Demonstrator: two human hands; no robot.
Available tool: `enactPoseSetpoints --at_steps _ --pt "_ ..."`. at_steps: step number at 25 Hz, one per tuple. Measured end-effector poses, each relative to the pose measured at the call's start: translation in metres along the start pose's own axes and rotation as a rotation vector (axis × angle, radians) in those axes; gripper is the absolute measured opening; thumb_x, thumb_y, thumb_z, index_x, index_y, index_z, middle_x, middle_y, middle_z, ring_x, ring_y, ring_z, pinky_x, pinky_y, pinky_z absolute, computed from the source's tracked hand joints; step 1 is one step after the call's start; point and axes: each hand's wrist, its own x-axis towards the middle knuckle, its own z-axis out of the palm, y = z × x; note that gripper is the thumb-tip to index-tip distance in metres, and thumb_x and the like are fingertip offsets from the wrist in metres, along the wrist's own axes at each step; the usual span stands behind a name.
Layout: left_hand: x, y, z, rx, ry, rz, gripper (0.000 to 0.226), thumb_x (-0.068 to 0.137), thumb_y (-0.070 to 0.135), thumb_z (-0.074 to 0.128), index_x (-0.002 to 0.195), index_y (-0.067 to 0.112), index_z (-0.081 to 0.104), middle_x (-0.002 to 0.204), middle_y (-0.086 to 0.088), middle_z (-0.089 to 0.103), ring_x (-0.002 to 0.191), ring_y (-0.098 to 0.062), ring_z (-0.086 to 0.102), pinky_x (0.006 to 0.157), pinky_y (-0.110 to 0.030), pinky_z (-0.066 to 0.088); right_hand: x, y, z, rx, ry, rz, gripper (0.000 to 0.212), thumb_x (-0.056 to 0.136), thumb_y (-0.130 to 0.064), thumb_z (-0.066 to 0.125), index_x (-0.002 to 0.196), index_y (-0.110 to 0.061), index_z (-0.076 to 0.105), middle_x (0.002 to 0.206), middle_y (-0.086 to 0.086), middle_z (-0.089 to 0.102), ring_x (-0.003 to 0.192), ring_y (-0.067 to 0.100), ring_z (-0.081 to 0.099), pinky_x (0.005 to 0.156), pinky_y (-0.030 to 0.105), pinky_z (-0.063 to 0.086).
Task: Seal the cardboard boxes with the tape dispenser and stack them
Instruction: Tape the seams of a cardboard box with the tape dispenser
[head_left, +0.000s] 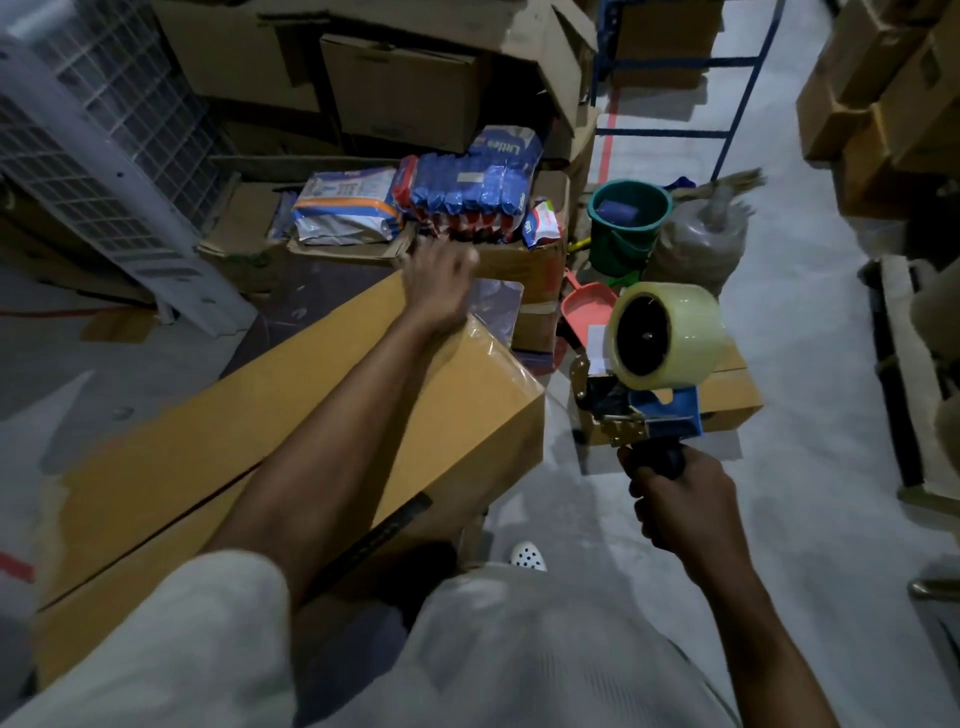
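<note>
A long brown cardboard box (208, 457) lies in front of me, its flaps closed with a dark seam running along the top. My left hand (436, 291) reaches across to the box's far end and rests there, blurred, fingers bent over the far edge. My right hand (675, 499) grips the black handle of a blue tape dispenser (660, 410) to the right of the box, held in the air. A thick roll of clear tape (670, 338) sits on the dispenser. A smaller brown box (732, 395) lies on the floor behind the dispenser.
Packets of goods (415, 202) sit on boxes beyond the long box. A green bucket (623, 223), a red dustpan (587, 312) and a brown sack (696, 239) stand further right. Stacked cartons (405, 88) fill the back and right side. A white wire-panel unit (104, 171) stands at left.
</note>
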Motion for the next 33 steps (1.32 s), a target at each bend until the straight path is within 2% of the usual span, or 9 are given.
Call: enactPoseSetpoints --at_steps 4,10,15,21,24,26,29,31,33 --pt "-0.103 0.045 0.031 0.145 -0.390 0.366 0.052 0.108 0.049 0.027 0.124 0.020 0.066 0.138 -0.003 0.059 0.144 -0.019 0.035 0.123 -0.041 -0.010 0.007 -0.001 0.004 0.045 -0.014 -0.003 0.023 0.094 -0.029 0.071 0.083 -0.010 0.067 0.069 0.012 0.069 0.052 0.022 0.060 0.052 0.034 0.050" --pt "-0.136 0.050 0.069 0.489 -0.121 0.598 0.020 0.091 0.020 0.066 0.110 0.014 0.065 0.107 -0.005 0.067 0.114 -0.026 0.058 0.122 -0.051 0.022 0.004 0.005 0.003 0.054 -0.030 -0.004 0.022 0.094 -0.029 0.071 0.081 -0.011 0.066 0.064 0.008 0.066 0.048 0.020 0.056 0.049 0.030 0.046" --pt "-0.133 0.062 0.072 0.556 -0.105 0.549 0.029 0.091 0.021 0.068 0.114 0.003 0.067 0.104 -0.013 0.069 0.101 -0.028 0.062 0.104 -0.043 0.042 0.003 0.004 -0.003 0.016 0.031 -0.052 0.021 0.095 -0.028 0.070 0.082 -0.013 0.065 0.066 0.011 0.068 0.050 0.022 0.060 0.051 0.033 0.049" --pt "-0.133 0.081 0.071 0.567 -0.191 0.405 0.079 0.092 0.015 0.066 0.154 -0.009 0.024 0.098 -0.016 0.067 0.091 -0.030 0.063 0.094 -0.041 0.046 -0.005 0.010 -0.008 0.021 0.065 -0.048 0.018 0.094 -0.024 0.070 0.082 -0.012 0.065 0.065 0.010 0.068 0.050 0.024 0.061 0.050 0.037 0.054" --pt "-0.136 0.090 0.078 0.597 -0.206 0.330 0.096 0.091 0.024 0.070 0.158 -0.004 0.008 0.141 -0.032 0.050 0.126 -0.037 0.054 0.109 -0.042 0.038 -0.010 0.011 -0.008 0.032 0.066 -0.040 0.022 0.093 -0.026 0.071 0.079 -0.010 0.065 0.061 0.009 0.067 0.047 0.022 0.059 0.049 0.035 0.051" --pt "-0.131 0.091 0.072 0.340 -0.225 0.331 0.074 0.094 0.011 0.061 0.157 0.001 0.023 0.154 -0.025 0.038 0.138 -0.035 0.042 0.117 -0.043 0.032 -0.013 0.013 -0.009 0.043 0.062 -0.040 0.022 0.093 -0.025 0.070 0.078 -0.009 0.064 0.060 0.010 0.066 0.047 0.021 0.058 0.048 0.033 0.049" --pt "-0.128 0.085 0.037 -0.578 -0.184 0.065 0.043 0.101 -0.003 0.040 0.138 0.012 0.056 0.139 -0.010 0.056 0.119 -0.015 0.057 0.099 -0.031 0.053 -0.011 0.014 -0.010 0.054 0.051 -0.038 0.022 0.094 -0.024 0.069 0.078 -0.010 0.064 0.061 0.009 0.066 0.048 0.020 0.058 0.049 0.032 0.048" --pt "-0.125 0.072 0.016 -0.765 0.002 -0.084 0.035 0.104 -0.001 0.039 0.124 0.009 0.065 0.130 -0.005 0.062 0.108 0.000 0.059 0.080 -0.010 0.052 -0.004 0.011 -0.007 0.047 0.051 -0.043 0.021 0.094 -0.026 0.069 0.079 -0.012 0.065 0.064 0.008 0.067 0.051 0.021 0.060 0.050 0.033 0.050" --pt "-0.119 0.059 0.006 -0.816 0.143 -0.168 0.031 0.103 0.001 0.043 0.111 0.011 0.071 0.117 0.001 0.069 0.102 0.000 0.062 0.075 -0.009 0.050 0.008 0.003 -0.003 0.021 0.047 -0.064 0.019 0.094 -0.028 0.069 0.082 -0.014 0.065 0.068 0.008 0.069 0.054 0.023 0.064 0.052 0.035 0.053"
